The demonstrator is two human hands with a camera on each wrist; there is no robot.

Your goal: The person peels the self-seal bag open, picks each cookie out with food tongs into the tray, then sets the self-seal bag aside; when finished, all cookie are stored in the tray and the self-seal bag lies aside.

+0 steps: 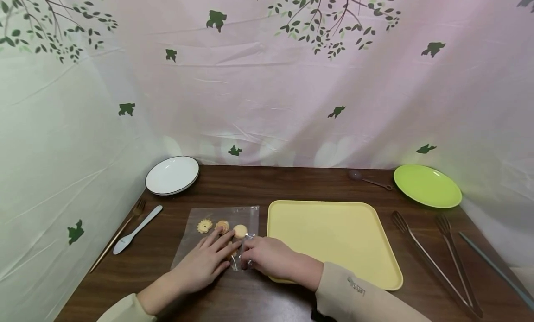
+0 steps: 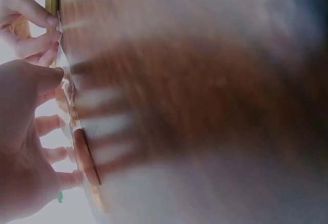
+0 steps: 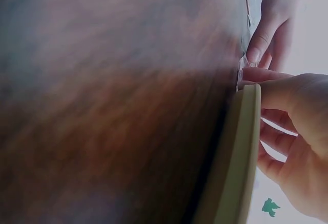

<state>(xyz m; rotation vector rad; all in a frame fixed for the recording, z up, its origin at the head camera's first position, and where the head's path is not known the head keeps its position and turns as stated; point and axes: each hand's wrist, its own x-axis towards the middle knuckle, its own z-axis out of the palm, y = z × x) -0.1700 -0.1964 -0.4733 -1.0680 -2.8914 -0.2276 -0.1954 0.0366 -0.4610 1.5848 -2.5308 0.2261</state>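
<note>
A clear plastic bag [image 1: 189,236] lies flat on the table with several cookies in it, among them a flower-shaped one [image 1: 205,226] and a round pale one [image 1: 240,231]. My left hand [image 1: 204,262] rests on the bag with its fingers spread over the cookies, partly hiding some. At the bag's right side my right hand [image 1: 271,257] pinches the crinkled plastic between curled fingers and thumb. The left wrist view shows the left hand [image 2: 23,131] seen low along the table, its fingertips touching the bag. The right hand's wrist overlaps the yellow tray [image 1: 329,238].
At the back left stands a white plate [image 1: 172,175], with a fork [image 1: 118,234] and a pale blue spreader [image 1: 137,230] before it. On the right are a green plate [image 1: 427,186], a small spoon [image 1: 369,179], metal tongs [image 1: 438,271] and a thin teal stick [image 1: 496,268].
</note>
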